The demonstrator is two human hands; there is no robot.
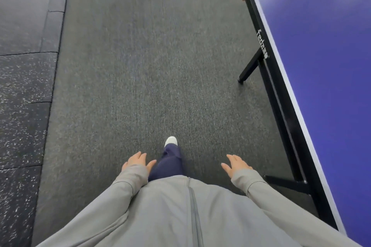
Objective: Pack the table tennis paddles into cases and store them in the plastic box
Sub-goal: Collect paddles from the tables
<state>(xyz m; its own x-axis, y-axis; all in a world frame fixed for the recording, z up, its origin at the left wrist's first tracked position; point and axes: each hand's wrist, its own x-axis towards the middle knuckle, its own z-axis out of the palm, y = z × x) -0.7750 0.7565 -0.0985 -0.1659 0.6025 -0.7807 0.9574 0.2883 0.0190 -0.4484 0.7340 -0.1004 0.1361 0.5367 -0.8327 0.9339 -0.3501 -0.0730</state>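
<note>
Both my left grip (138, 161) and right grip (237, 164) hang released and empty, no paddles, cases or box in view, so I'd scan the blue table tennis counter (321, 46) right of them first.

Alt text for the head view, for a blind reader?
Left hand and right hand hang open and empty over grey carpet, one white shoe forward. A blue table tennis table stands to the right; no paddles or cases visible.

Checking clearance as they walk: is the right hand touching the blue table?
Apart. Head view shows grey floor between the right hand and the blue table.
</note>
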